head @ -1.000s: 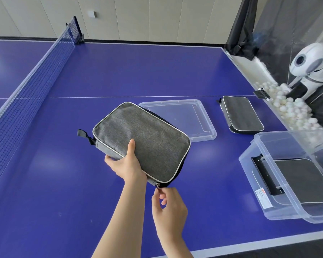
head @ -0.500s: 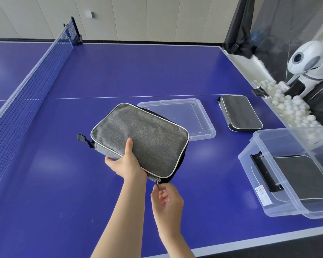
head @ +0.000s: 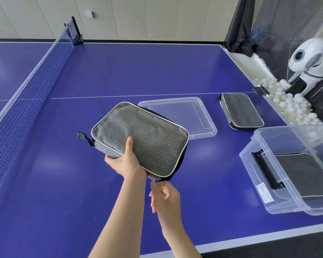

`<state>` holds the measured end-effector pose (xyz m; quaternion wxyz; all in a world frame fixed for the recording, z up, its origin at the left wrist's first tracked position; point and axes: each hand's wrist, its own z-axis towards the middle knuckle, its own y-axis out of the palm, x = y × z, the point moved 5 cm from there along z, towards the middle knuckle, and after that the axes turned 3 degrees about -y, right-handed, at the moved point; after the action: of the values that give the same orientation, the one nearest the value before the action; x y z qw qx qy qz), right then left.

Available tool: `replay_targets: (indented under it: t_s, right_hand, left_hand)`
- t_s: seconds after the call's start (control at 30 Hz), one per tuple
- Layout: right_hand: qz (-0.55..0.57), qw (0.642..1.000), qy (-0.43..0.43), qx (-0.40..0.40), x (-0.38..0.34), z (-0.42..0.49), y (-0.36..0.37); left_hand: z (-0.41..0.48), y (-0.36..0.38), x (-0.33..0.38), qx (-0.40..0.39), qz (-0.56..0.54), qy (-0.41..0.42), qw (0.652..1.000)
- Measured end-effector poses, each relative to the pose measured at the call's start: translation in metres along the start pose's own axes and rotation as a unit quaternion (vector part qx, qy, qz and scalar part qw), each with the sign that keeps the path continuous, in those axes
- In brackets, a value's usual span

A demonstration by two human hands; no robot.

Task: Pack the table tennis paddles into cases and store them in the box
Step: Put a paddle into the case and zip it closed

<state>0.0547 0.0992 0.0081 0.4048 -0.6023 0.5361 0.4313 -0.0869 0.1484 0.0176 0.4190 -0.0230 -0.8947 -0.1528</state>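
Left hand point(head: 126, 162) grips the near edge of the grey case point(head: 144, 135), thumb on top, holding it tilted above the worktop point(head: 119, 75) so the zip corner faces the person; right hand point(head: 165, 196) is right at the zipper pull point(head: 158, 180), though I cannot tell if it pinches it; probably closing the zip; one packed case point(head: 309, 174) lies in the box point(head: 250, 161); the lid point(head: 179, 112) sits aside, keeping the box open; a spare case point(head: 242, 110) waits beyond.

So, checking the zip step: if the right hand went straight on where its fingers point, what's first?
The right hand would likely meet the zipper pull at the near corner of the grey case the left hand holds; depth unclear.
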Motion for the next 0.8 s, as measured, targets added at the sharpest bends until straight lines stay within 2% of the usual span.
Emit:
replay_targets:
  t_s: [0.1, 0.2, 0.27, 0.33, 0.4, 0.5, 0.8]
  right_hand:
    - [-0.136, 0.981, -0.129, 0.049, 0.000, 0.004, -0.004]
    - [-0.267, 0.928, -0.242, 0.098, -0.001, 0.001, -0.010]
    - [-0.335, 0.880, -0.309, 0.135, -0.005, -0.002, -0.013]
    - [-0.379, 0.837, -0.359, 0.166, -0.006, -0.002, -0.015]
    - [-0.394, 0.813, -0.388, 0.181, -0.007, -0.001, -0.019]
    - [-0.393, 0.800, -0.414, 0.186, -0.011, 0.000, -0.021]
    - [-0.355, 0.820, -0.400, 0.205, -0.009, 0.000, -0.038]
  left_hand:
    - [-0.001, -0.001, 0.001, 0.000, 0.003, -0.002, 1.000]
    - [-0.001, 0.000, 0.002, -0.006, 0.003, -0.001, 1.000]
    - [-0.002, 0.000, 0.003, -0.010, 0.001, -0.003, 1.000]
    - [-0.003, 0.000, 0.003, -0.013, 0.001, -0.004, 1.000]
    - [-0.005, 0.000, 0.003, -0.012, 0.006, -0.004, 1.000]
    - [-0.006, 0.000, 0.003, -0.014, 0.003, -0.009, 1.000]
    - [-0.010, -0.002, 0.003, -0.009, 0.001, -0.018, 1.000]
